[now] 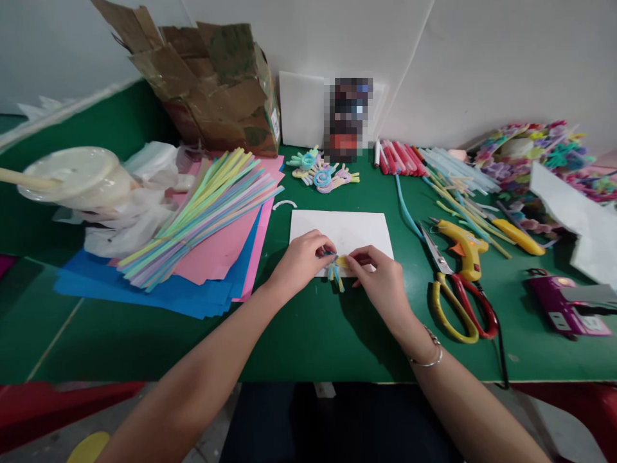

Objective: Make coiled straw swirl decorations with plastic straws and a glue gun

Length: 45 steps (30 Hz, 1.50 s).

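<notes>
Between my two hands is a small piece of blue and yellow pipe cleaners (335,275), its short ends hanging down. The fingers of my left hand (308,252) pinch its left side. My right hand (378,273), with a bracelet at the wrist, pinches the yellow part on the right. Both hands are over the near edge of a white sheet (347,226) on the green table. Behind the sheet lie several curled pastel pipe cleaner shapes (324,175). A small white curved piece (284,204) rests left of these.
Left, a pipe cleaner bundle (202,218) lies on pink and blue sheets (193,302), near a pale container (77,177) and a cardboard box (212,90). Right are scissors (456,289), a yellow glue gun (463,244), its black cord, red markers (400,158) and a purple device (563,305).
</notes>
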Tool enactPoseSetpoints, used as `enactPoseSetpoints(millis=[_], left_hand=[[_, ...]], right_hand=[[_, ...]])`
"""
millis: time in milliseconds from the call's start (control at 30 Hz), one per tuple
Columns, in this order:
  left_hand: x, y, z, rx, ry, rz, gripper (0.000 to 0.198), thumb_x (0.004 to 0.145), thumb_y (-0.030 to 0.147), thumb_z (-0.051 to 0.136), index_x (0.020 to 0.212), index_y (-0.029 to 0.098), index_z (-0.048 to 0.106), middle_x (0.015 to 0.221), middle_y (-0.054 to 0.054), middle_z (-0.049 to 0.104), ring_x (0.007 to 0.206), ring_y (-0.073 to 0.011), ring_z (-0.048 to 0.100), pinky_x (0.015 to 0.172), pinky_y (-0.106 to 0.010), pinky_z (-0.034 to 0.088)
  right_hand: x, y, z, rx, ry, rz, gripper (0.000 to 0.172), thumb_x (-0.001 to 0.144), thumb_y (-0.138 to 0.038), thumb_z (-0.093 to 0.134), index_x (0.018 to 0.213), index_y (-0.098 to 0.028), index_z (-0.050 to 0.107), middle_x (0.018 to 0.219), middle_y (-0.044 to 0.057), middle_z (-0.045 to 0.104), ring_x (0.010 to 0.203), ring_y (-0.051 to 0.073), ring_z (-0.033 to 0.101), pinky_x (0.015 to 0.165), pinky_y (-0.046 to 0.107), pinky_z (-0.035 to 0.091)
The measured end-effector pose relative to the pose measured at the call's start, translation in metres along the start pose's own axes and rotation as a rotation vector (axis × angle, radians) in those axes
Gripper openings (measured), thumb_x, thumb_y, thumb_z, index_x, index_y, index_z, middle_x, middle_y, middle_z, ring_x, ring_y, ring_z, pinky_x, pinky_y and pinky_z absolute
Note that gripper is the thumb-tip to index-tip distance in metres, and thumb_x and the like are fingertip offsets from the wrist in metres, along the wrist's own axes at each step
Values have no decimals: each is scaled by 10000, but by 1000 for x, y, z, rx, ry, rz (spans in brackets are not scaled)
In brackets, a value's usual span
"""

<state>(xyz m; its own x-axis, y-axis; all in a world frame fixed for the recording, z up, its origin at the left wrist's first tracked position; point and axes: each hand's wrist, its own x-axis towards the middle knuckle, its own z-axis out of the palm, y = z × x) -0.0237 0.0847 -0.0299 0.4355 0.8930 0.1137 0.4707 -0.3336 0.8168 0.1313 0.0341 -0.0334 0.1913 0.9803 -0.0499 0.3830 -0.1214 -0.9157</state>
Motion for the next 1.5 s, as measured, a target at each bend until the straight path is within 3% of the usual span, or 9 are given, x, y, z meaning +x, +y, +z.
enactPoseSetpoints(millis=[200,800,1133,1367,1500], left_hand=[[0,0,0,-21,-6,-12,85,740,83,623,745,166,611,803,-3,585,705,-116,573,682,-256,461],[1,-2,-1,-9,22,-7,96,774,96,576,758,178,623,816,-18,632,743,-131,595,695,-263,475],[0,-2,-10,28,231,10,93,794,121,545,772,179,614,793,-19,658,724,-135,604,680,-251,481],[-2,0,-11,62,44,21,74,783,134,587,759,184,636,818,-10,622,728,-126,591,640,-232,457],[-3,1,-8,35,-19,-4,73,765,111,610,765,175,645,818,-6,608,725,-115,590,650,-222,461]], right_hand=[[0,2,0,-69,34,-72,219,758,-399,589,746,-184,630,774,69,616,672,182,608,341,230,481],[2,4,0,-64,33,-71,185,750,-368,613,726,-187,646,774,59,604,641,156,594,350,216,497],[3,2,0,-77,33,-70,207,740,-394,617,705,-192,647,769,64,608,642,166,592,348,228,491],[1,3,1,-124,30,-97,161,775,-340,578,732,-199,642,790,56,599,648,160,587,362,228,474],[1,5,0,-237,57,-181,134,789,-300,574,732,-201,643,794,44,606,621,146,575,479,269,495]])
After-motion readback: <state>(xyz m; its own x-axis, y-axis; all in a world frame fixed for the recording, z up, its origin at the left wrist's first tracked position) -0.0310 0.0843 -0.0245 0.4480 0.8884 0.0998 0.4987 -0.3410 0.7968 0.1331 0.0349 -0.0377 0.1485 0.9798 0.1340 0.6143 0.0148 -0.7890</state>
